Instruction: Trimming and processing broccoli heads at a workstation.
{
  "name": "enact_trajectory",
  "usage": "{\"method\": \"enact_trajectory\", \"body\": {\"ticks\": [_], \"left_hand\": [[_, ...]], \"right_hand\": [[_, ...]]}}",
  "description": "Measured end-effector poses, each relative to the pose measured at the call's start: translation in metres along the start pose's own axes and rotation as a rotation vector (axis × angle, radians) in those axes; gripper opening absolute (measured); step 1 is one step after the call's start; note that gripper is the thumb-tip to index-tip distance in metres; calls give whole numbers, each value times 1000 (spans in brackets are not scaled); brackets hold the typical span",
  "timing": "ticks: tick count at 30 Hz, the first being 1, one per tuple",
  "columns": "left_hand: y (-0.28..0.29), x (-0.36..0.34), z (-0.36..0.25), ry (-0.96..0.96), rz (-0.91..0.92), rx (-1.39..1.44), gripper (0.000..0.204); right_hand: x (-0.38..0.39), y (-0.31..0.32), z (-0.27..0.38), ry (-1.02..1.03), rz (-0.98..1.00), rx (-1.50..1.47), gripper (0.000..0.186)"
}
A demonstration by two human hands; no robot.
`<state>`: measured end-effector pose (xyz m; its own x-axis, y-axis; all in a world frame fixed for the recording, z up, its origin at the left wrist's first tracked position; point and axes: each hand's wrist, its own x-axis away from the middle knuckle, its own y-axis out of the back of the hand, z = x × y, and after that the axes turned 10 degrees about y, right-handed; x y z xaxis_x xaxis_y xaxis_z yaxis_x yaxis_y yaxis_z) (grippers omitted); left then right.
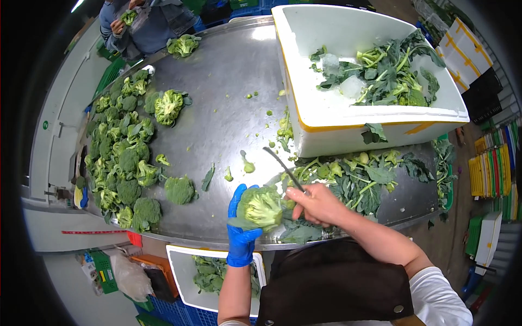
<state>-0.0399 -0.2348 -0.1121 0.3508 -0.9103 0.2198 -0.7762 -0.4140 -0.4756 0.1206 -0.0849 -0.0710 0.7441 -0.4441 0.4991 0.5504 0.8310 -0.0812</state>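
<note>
My left hand (239,231), in a blue glove, is closed around a broccoli head (261,208) near the front edge of the metal table. The cut stem side of the broccoli faces up, and a leaf sticks out at its lower left. Bare and just to the right, my right hand (314,203) grips a knife (283,166), its dark curved blade pointing up and to the left. Under and beside my right hand lie trimmed broccoli leaves and stalks (375,176). A small stem piece (247,163) and a loose leaf (208,177) rest beyond my left hand.
A large pile of broccoli heads (128,155) covers the table's left end. On the right stands a white foam box (326,133) with leaves and ice. Another foam box (179,274) of leaves sits below the front edge. A co-worker (155,27) holds broccoli at the far left.
</note>
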Motion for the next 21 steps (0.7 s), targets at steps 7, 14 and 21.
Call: {"method": "enact_trajectory", "body": {"ticks": [7, 14, 21], "left_hand": [[-22, -14, -10, -415, 45, -943, 105], [-35, 0, 1, -153, -198, -427, 107], [-29, 1, 11, 131, -144, -12, 80]], "right_hand": [[-22, -4, -34, -202, 105, -669, 54], [-34, 15, -74, 129, 200, -1007, 42], [-30, 6, -59, 264, 192, -708, 62]]}}
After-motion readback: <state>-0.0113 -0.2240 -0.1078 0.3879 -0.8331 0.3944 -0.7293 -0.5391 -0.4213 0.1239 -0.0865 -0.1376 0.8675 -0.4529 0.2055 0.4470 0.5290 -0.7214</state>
